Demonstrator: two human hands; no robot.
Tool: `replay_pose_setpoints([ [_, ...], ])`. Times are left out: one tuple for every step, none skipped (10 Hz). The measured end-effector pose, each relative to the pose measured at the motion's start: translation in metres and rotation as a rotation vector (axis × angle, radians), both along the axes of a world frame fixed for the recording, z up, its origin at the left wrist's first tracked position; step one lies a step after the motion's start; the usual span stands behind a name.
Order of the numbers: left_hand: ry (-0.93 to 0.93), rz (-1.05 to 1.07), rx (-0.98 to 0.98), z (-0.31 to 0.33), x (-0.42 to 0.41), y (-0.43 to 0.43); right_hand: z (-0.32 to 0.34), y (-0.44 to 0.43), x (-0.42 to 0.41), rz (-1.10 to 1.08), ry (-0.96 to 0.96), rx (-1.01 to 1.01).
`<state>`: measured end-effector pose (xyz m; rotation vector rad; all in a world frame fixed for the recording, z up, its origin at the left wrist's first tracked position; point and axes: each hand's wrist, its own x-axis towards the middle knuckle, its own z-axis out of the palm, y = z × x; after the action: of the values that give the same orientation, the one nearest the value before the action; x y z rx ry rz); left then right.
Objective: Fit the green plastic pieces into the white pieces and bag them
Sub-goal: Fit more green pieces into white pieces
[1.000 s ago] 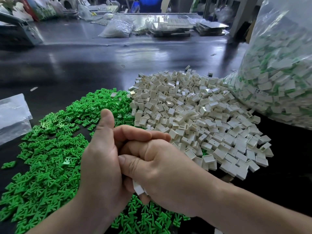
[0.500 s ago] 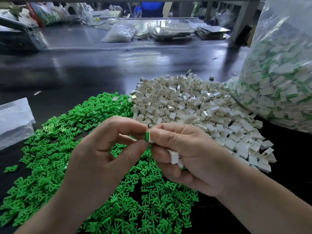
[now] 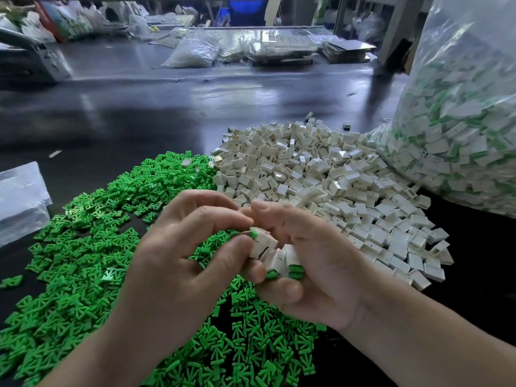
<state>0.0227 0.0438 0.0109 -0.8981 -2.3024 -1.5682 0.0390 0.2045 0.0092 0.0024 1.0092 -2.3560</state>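
Head view, above the green pile (image 3: 83, 261), left hand (image 3: 178, 261) pinches a green piece (image 3: 254, 234) seated in a white piece (image 3: 264, 243), right hand (image 3: 321, 269) grips it and other fitted pieces (image 3: 287, 261).

bag (image 3: 458, 121) cut off right, far clutter (image 3: 195, 51) blurred

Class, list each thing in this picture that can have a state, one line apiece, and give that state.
Left hand, pinches the green piece.
Green piece, partly pushed into the white piece.
White piece, held by the right hand.
Right hand, grips the white piece and fitted pieces.
Fitted pieces, green ends showing.
Green pile, loose.
White pile, loose, unfitted.
Large bag, holds many fitted pieces.
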Motion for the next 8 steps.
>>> replay_pose_setpoints([
  [-0.008, -0.011, 0.010, 0.000, 0.000, -0.001, -0.005, 0.005, -0.001, -0.037, 0.069, -0.047],
  [-0.004, 0.143, -0.110, -0.011, -0.009, -0.011, 0.001, 0.017, -0.008, -0.140, 0.128, -0.105],
  [0.087, 0.147, -0.557, -0.021, -0.016, -0.008, 0.012, 0.027, -0.010, -0.289, 0.101, -0.171],
  [0.167, 0.080, -0.813, -0.029, -0.020, -0.003, 0.010, 0.029, -0.012, -0.318, 0.053, -0.131],
  [0.250, 0.071, -0.861, -0.028, -0.023, -0.002, 0.006, 0.027, -0.013, -0.293, 0.043, -0.067],
  [0.291, 0.093, -0.815, -0.029, -0.027, -0.003, 0.004, 0.027, -0.014, -0.299, 0.020, -0.005],
  [0.273, 0.098, -0.803, -0.031, -0.027, -0.001, 0.005, 0.028, -0.014, -0.299, 0.014, 0.028],
  [0.307, 0.097, -0.786, -0.034, -0.027, 0.003, 0.006, 0.026, -0.013, -0.295, 0.008, 0.048],
])
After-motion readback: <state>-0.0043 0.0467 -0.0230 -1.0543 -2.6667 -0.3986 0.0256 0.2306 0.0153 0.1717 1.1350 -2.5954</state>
